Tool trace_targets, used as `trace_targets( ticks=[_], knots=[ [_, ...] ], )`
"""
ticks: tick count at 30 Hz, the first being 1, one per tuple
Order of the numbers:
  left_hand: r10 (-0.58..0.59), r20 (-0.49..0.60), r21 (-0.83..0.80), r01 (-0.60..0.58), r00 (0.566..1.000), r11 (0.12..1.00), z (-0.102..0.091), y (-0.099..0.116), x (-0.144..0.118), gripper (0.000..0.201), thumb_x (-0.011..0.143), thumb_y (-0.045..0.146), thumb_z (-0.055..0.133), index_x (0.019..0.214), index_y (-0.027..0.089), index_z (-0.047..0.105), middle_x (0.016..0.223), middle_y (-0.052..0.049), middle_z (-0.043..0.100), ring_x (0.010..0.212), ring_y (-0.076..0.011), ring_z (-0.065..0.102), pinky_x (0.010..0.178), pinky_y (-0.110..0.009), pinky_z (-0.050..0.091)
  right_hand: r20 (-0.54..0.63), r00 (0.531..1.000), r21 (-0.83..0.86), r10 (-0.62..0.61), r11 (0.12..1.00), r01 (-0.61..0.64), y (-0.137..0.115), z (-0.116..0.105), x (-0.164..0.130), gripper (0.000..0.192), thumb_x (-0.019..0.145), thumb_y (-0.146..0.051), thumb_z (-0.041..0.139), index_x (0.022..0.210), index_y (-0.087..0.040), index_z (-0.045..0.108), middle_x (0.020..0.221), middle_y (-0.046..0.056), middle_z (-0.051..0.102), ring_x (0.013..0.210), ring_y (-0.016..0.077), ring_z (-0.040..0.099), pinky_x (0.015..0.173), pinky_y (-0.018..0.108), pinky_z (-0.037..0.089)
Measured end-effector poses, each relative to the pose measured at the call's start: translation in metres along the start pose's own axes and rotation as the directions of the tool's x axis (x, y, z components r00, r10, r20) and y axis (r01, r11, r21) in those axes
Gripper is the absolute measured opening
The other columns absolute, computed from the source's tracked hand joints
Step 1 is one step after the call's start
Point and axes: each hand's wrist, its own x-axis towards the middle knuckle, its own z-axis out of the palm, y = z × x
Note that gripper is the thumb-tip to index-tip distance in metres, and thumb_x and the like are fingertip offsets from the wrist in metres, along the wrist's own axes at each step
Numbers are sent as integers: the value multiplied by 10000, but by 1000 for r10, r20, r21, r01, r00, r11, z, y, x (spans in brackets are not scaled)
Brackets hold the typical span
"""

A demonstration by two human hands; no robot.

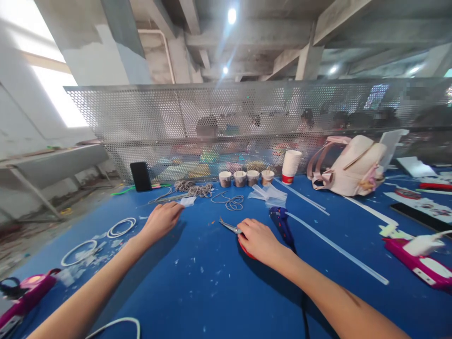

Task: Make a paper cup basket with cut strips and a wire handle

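A worker's right hand (259, 241) is closing over the red handles of a pair of scissors (231, 228) lying on the blue table (197, 282), metal blades pointing left; the left hand (163, 219) is resting palm down, fingers loosely curled, fingertips touching a small clear packet (187, 201), gripping nothing that shows; the scissors are looking light, stiff and sharp at the tip, best taken by the handle loops; the packet is appearing thin, limp and slippery, better pinched at an edge; a blue glue gun (280, 222) is lying just beside the right hand; coils of cord (197, 190), small cups (246, 178) and a pink backpack (349, 167) are sitting farther back; no readable writing is showing anywhere.
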Motion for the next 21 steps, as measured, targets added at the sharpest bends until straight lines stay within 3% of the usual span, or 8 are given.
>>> trace_targets(
  ticks=[2,4,7,9,12,15,21],
  knots=[
    [95,-52,-26,-97,994,995,-7,23,-18,280,913,191,375,1044,219,621,1002,-66,674,935,-227,615,811,-356,431,-25,999,104,-28,994,30,-7,4,0,271,901,-251,489,1145,-191,592,1002,64,663,899,182,619,765,271,456],
    [318,-185,-31,-329,930,944,-12,47,-37,289,910,165,353,1015,194,621,852,-59,674,778,-206,613,735,-343,431,-32,997,346,-68,935,75,-15,12,-1,376,897,-326,507,1254,-208,519,905,15,675,742,130,628,671,226,473],
    [463,-311,-29,-495,830,868,-18,78,-58,307,922,142,308,971,176,610,723,-34,632,655,-178,566,678,-320,416,-74,991,791,-116,599,129,-27,23,-6,372,882,-386,503,1185,-187,590,778,-1,651,590,112,591,577,231,473],
    [459,-372,-51,-512,806,858,-18,91,-65,311,939,164,298,883,170,603,690,-30,615,621,-170,545,646,-307,410,-127,986,893,-104,421,159,-32,26,-9,330,879,-414,492,1029,-184,673,736,-1,639,561,107,577,577,243,472],
    [394,-448,-103,-484,802,869,-12,97,-67,302,949,178,300,879,169,594,690,-30,613,617,-164,543,624,-292,412,-188,982,943,-18,275,186,-36,25,-11,308,840,-444,548,877,-180,702,711,2,642,549,106,575,575,247,479],
    [333,-498,-138,-453,801,881,3,95,-64,295,952,183,295,953,161,589,719,-41,635,628,-164,563,610,-282,424,-190,971,978,145,110,175,-35,24,-8,306,767,-467,634,822,-171,685,693,7,648,518,110,573,525,246,483],
    [292,-473,-120,-389,831,913,29,79,-61,310,953,190,287,986,170,594,732,-48,642,623,-166,589,577,-274,430,-214,930,976,300,37,212,-29,34,-1,350,739,-519,644,800,-175,620,669,-8,625,481,99,560,460,227,467]
  ],
)
